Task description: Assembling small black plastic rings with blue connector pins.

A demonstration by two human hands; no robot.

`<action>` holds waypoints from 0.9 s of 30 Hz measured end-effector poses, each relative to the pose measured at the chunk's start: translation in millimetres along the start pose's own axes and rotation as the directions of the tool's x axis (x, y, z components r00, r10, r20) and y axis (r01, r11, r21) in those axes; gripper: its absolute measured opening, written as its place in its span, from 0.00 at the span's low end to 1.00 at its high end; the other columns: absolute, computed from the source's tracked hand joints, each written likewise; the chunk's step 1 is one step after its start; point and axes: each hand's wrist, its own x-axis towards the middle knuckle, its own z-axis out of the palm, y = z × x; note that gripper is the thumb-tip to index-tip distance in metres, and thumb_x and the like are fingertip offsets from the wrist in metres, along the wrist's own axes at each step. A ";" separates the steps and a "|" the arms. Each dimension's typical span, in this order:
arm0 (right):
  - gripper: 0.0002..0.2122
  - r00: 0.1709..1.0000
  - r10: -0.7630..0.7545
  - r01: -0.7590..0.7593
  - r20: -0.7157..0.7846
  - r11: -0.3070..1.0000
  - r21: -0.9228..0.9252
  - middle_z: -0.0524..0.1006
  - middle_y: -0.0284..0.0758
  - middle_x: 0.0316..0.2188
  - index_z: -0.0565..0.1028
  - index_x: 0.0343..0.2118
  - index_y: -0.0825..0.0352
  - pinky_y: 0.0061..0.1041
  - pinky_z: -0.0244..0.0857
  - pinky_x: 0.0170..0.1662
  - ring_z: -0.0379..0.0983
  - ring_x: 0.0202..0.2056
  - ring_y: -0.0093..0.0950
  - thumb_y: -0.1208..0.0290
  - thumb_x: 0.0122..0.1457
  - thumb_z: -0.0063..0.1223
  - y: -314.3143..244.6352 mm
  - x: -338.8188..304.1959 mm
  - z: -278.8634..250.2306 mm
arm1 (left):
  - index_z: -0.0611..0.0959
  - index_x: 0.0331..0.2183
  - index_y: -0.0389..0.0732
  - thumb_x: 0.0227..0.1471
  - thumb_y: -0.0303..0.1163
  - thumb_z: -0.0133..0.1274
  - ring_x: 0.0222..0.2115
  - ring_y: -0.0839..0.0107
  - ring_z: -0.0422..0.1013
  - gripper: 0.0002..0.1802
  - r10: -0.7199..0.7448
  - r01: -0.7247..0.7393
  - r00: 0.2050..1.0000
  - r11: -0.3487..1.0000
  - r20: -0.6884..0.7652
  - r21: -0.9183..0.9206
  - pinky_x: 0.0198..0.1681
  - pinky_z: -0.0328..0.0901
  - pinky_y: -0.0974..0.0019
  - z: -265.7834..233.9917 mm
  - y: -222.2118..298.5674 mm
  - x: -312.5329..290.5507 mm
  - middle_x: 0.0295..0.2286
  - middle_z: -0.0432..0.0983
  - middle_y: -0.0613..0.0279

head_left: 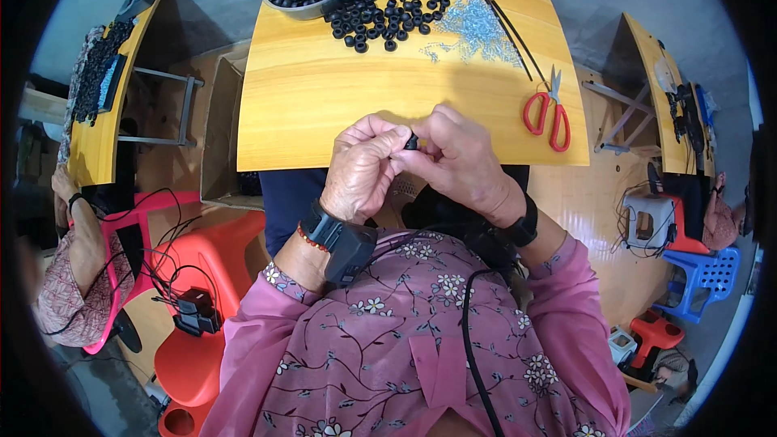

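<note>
My left hand (pixel 366 160) pinches a small black bead-like piece (pixel 411 142) between thumb and fingertips, just in front of the table's near edge. Close against it is my right hand (pixel 465 158), its fingers curled and thumb tip by the same piece; whatever else it may grip is hidden. Farther off on the yellow wooden table (pixel 307 105) lies a heap of round black pieces with holes (pixel 388 8). More of them fill a grey bowl (pixel 310 6). Beside the heap spreads a pile of small clear, bluish parts (pixel 477 28).
Red-handled scissors (pixel 549 109) lie at the table's right side, near two thin black rods (pixel 510 31). An open cardboard box (pixel 220 125) stands left of the table. Red stools (pixel 194 348) with cables are at lower left. Other people (pixel 89 275) sit at side tables.
</note>
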 end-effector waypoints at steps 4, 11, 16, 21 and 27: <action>0.12 0.999 -0.009 0.010 -0.036 1.000 0.015 0.67 0.38 0.24 0.72 0.34 0.66 0.35 0.64 0.29 0.69 0.26 0.39 0.72 0.52 0.65 0.4 -3.9 2.4 | 0.80 0.31 0.35 0.60 0.21 0.55 0.27 0.74 0.76 0.04 0.048 -0.045 0.998 0.997 -0.039 0.068 0.29 0.73 0.72 7.1 -0.9 -0.7 0.29 0.80 0.58; 0.14 0.995 0.061 -0.052 -0.078 0.991 0.120 0.67 0.36 0.24 0.74 0.37 0.65 0.32 0.63 0.28 0.67 0.25 0.35 0.75 0.50 0.68 0.1 -6.4 2.2 | 0.80 0.33 0.35 0.59 0.21 0.56 0.28 0.77 0.75 0.02 0.049 -0.050 0.999 0.998 0.009 0.029 0.29 0.71 0.76 14.6 0.0 -3.4 0.30 0.79 0.59; 0.13 0.996 0.019 -0.012 -0.085 0.996 0.089 0.67 0.35 0.24 0.73 0.35 0.65 0.32 0.64 0.28 0.68 0.25 0.34 0.75 0.50 0.68 0.3 -6.4 -2.4 | 0.80 0.34 0.35 0.59 0.21 0.56 0.29 0.77 0.75 0.00 0.016 -0.017 0.997 1.000 0.071 0.016 0.31 0.71 0.76 12.6 0.9 -2.4 0.32 0.80 0.59; 0.13 0.997 0.048 -0.041 -0.058 0.992 0.115 0.67 0.36 0.24 0.72 0.34 0.66 0.32 0.64 0.28 0.68 0.25 0.35 0.75 0.51 0.68 -5.2 -7.4 -6.7 | 0.79 0.35 0.36 0.60 0.24 0.56 0.34 0.72 0.77 0.02 -0.009 -0.001 0.985 0.998 0.175 0.056 0.41 0.75 0.67 0.9 3.6 1.0 0.33 0.80 0.59; 0.13 0.996 0.045 -0.037 -0.072 0.994 0.102 0.66 0.36 0.23 0.71 0.33 0.66 0.33 0.61 0.27 0.66 0.24 0.35 0.74 0.51 0.68 -3.8 -8.3 -2.4 | 0.78 0.35 0.37 0.60 0.24 0.56 0.29 0.78 0.74 0.03 0.041 -0.059 0.987 0.991 0.152 0.116 0.34 0.72 0.74 0.0 1.1 1.8 0.31 0.79 0.63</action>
